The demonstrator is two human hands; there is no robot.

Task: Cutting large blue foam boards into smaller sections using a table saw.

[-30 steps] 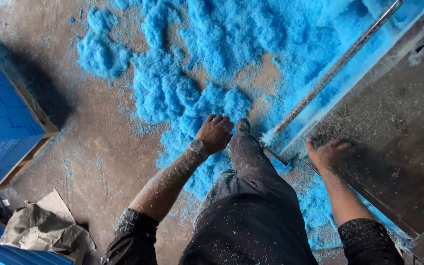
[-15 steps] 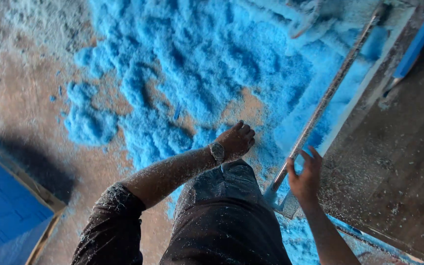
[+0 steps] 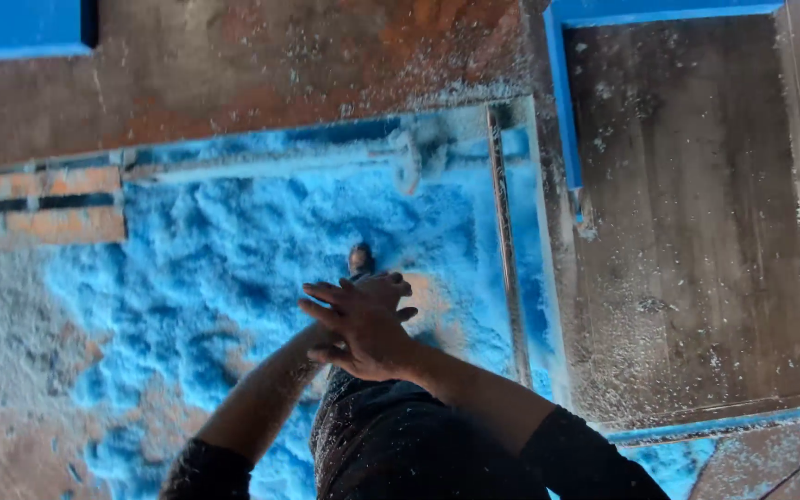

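Hands pressed together over the knee: right hand [image 3: 363, 326] on top, fingers spread, left hand [image 3: 383, 289] mostly hidden beneath, gripping nothing. Blue powder [image 3: 233, 268] below them, clumpy, bright, spread across the rusty floor [image 3: 261, 65]. Metal rod [image 3: 508, 259] lies along its right edge. Beyond: dusty blue-edged board [image 3: 696, 222]; blue panel [image 3: 20, 26] far left.
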